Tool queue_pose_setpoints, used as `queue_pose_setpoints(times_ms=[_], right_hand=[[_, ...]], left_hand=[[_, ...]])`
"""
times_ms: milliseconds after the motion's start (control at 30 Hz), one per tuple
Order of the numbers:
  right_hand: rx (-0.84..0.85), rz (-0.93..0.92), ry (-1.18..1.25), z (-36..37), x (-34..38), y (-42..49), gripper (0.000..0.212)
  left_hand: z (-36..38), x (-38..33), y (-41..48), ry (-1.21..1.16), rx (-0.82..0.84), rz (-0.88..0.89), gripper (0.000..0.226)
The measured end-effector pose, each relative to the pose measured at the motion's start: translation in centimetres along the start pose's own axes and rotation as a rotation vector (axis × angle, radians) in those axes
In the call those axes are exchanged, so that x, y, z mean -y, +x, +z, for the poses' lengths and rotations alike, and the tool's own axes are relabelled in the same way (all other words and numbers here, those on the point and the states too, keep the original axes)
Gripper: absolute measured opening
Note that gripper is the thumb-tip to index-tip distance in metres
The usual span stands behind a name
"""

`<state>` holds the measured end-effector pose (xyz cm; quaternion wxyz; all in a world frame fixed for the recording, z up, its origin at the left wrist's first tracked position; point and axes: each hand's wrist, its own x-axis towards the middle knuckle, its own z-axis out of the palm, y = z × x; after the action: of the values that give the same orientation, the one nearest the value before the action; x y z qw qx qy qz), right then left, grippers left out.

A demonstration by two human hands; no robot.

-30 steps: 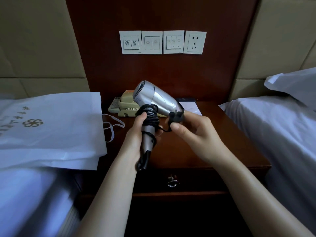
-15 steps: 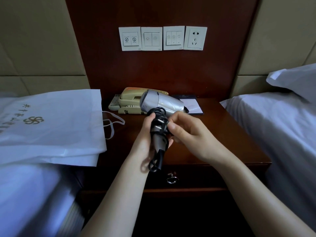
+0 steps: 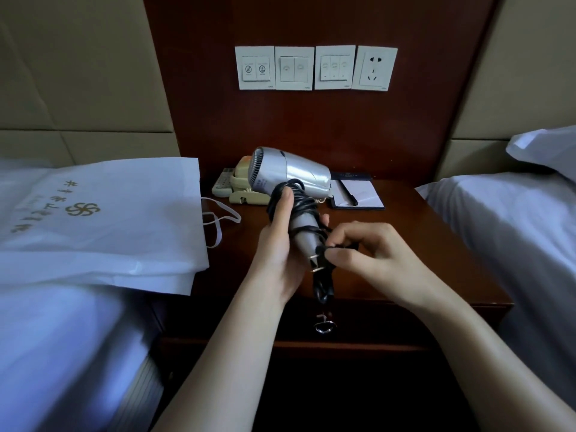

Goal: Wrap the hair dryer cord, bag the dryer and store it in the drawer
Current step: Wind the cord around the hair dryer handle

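A silver hair dryer [image 3: 291,173] is held upright over the wooden nightstand [image 3: 414,244], its barrel pointing right. My left hand [image 3: 279,244] grips its handle, thumb up along the black cord [image 3: 300,204] coiled round it. My right hand [image 3: 371,254] pinches the black plug [image 3: 322,258] against the lower end of the handle, prongs facing left. A white bag [image 3: 103,222] with a gold logo lies flat on the left bed, its handles hanging onto the nightstand. The nightstand drawer [image 3: 374,319] below is closed, with a metal ring pull [image 3: 324,325].
A beige telephone [image 3: 243,185] and a remote sit at the back of the nightstand behind the dryer. A notepad with a pen [image 3: 357,194] lies to its right. Switches and a socket [image 3: 375,68] are on the wall panel. White beds flank both sides.
My right hand has brought the plug from beside the dryer's barrel down to the lower end of the handle. The dryer has tilted a little in my left hand.
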<state>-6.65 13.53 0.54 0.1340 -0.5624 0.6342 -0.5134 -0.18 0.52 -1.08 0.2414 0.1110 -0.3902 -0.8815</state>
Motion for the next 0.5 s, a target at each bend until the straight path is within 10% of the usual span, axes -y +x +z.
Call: queue_pose_setpoints(times_ms=[500], right_hand=[[0.129,0.066,0.010,0.6,0.9,0.1,0.012]], left_hand=[[0.1,-0.6,-0.7,0.276,-0.251,0.002,0.047]])
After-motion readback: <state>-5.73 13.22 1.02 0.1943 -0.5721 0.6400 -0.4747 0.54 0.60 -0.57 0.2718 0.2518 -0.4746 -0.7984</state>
